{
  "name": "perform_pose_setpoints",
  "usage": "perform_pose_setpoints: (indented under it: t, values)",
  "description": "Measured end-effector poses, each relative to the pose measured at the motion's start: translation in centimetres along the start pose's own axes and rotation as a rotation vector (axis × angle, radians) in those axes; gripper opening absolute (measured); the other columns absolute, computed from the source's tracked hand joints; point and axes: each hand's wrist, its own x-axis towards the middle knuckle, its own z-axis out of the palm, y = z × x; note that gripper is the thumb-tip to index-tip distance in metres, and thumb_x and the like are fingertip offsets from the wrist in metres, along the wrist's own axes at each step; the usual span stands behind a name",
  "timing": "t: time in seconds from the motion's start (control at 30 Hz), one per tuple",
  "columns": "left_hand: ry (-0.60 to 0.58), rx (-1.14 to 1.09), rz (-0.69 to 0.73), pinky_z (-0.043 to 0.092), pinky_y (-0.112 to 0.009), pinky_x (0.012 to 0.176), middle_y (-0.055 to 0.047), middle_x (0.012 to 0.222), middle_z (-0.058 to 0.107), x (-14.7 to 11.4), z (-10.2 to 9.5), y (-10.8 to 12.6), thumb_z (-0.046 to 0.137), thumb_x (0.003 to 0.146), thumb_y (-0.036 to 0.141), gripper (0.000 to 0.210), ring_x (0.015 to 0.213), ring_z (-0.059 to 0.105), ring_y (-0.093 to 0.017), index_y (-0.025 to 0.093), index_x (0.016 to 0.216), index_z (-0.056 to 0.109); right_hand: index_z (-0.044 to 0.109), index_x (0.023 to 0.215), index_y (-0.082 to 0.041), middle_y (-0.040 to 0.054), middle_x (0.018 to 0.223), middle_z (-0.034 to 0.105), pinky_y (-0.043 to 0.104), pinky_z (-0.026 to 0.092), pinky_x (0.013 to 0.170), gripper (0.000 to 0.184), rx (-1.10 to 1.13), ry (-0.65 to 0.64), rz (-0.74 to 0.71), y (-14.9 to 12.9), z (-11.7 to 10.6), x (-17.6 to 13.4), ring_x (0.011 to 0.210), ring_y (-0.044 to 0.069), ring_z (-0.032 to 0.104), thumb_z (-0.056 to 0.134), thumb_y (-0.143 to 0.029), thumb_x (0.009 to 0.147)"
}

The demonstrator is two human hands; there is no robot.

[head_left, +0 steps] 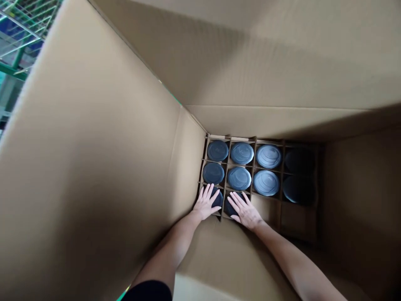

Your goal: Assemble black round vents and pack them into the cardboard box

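Note:
Both my arms reach down into a deep cardboard box [125, 125]. At its bottom a cardboard divider grid [254, 156] forms cells, several of them holding dark round objects with ringed tops, such as this round object [266, 182]. My left hand [206, 202] lies with spread fingers on the round object [217, 197] in the near left cell. On the neighbouring round object [232, 207] to the right rests my right hand [244, 210], its fingers stretched out. The palms hide parts of both objects. Two near cells at the right hold no round object.
Tall cardboard walls rise around the grid, the far wall [266, 71] and the shaded right wall [363, 179] among them. Outside the box at the upper left stands a green wire rack [28, 29]. The right end of the grid lies in deep shadow.

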Motion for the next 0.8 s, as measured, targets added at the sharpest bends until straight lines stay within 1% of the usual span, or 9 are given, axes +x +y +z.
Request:
perform_pose_setpoints:
  t: [0.1,0.27,0.37,0.43,0.5,0.6,0.63,0.7,0.8]
  values:
    - [0.002,0.007,0.007,0.016,-0.062,0.120,-0.017,0.162,-0.002,0.2,0.7,-0.3,0.063,0.089,0.052,0.087,0.149,0.001,-0.036,0.027,0.154,0.010,0.028,0.154,-0.010,0.0169,0.161,0.020,0.056,0.009,0.122,0.081,0.014,0.016,0.001,-0.3,0.7,0.3,0.150,0.030,0.009,0.053,-0.057,0.093]
    - [-0.016,0.048,-0.009,0.019,-0.060,0.120,-0.018,0.162,-0.001,0.2,0.1,-0.5,0.064,0.087,0.053,0.086,0.149,0.003,-0.036,0.028,0.153,0.014,0.024,0.156,-0.015,0.0180,0.162,0.013,0.055,0.010,0.122,0.087,0.097,-0.029,0.109,-1.7,1.8,1.4,0.150,0.033,0.008,0.062,-0.054,0.088]
    - [-0.028,0.082,-0.024,0.019,-0.059,0.120,-0.017,0.162,-0.001,0.3,-0.5,-0.4,0.065,0.087,0.051,0.084,0.149,0.003,-0.036,0.028,0.153,0.018,0.024,0.156,-0.018,0.0165,0.162,0.010,0.055,0.009,0.121,0.081,0.221,-0.131,0.135,-1.8,0.3,2.3,0.150,0.033,0.005,0.058,-0.053,0.091]
    - [-0.033,0.106,-0.041,0.018,-0.060,0.120,-0.018,0.161,0.001,0.4,-1.2,-0.1,0.067,0.086,0.048,0.083,0.149,0.004,-0.036,0.028,0.152,0.021,0.023,0.156,-0.019,0.0166,0.162,0.006,0.055,0.010,0.121,0.079,0.313,-0.203,0.167,-1.8,-2.4,2.5,0.150,0.033,0.002,0.055,-0.053,0.092]
    - [-0.030,0.130,-0.064,0.016,-0.065,0.118,-0.020,0.161,0.002,0.3,-2.1,0.5,0.071,0.084,0.043,0.084,0.149,0.005,-0.037,0.027,0.152,0.023,0.028,0.155,-0.016,0.0191,0.161,0.008,0.053,0.015,0.121,0.078,0.388,-0.319,0.230,-1.9,-6.4,1.9,0.149,0.035,0.005,0.055,-0.052,0.092]
    - [-0.004,0.159,-0.075,0.011,-0.070,0.117,-0.022,0.160,-0.001,0.3,-3.8,2.3,0.067,0.088,0.036,0.080,0.149,0.001,-0.038,0.024,0.152,0.022,0.042,0.148,-0.008,0.0236,0.154,0.032,0.045,0.033,0.116,0.068,0.517,-0.471,0.303,-2.6,-13.1,-1.5,0.143,0.035,0.032,0.052,-0.048,0.093]
    - [-0.002,0.163,-0.052,0.010,-0.069,0.117,-0.021,0.160,-0.002,0.3,-4.3,3.1,0.064,0.090,0.035,0.077,0.149,-0.001,-0.037,0.024,0.153,0.020,0.045,0.146,-0.008,0.0228,0.151,0.039,0.042,0.038,0.113,0.065,0.558,-0.459,0.311,-3.0,-15.2,-3.4,0.138,0.034,0.040,0.051,-0.047,0.094]
    - [-0.028,0.162,0.047,0.010,-0.064,0.119,-0.016,0.161,-0.004,0.6,-5.1,5.2,0.059,0.093,0.034,0.075,0.150,-0.003,-0.032,0.026,0.153,0.015,0.047,0.145,-0.012,0.0191,0.148,0.044,0.041,0.042,0.111,0.061,0.595,-0.337,0.341,-4.1,-18.8,-8.0,0.133,0.032,0.048,0.048,-0.047,0.096]
    - [-0.147,0.161,0.275,0.010,-0.056,0.123,-0.005,0.162,0.002,1.3,-4.9,8.4,0.066,0.088,0.038,0.080,0.150,0.000,-0.025,0.035,0.152,0.018,0.050,0.144,-0.018,0.0132,0.147,0.049,0.044,0.044,0.111,0.054,0.524,-0.050,0.514,-6.4,-21.7,-15.9,0.132,0.029,0.049,0.043,-0.047,0.099]
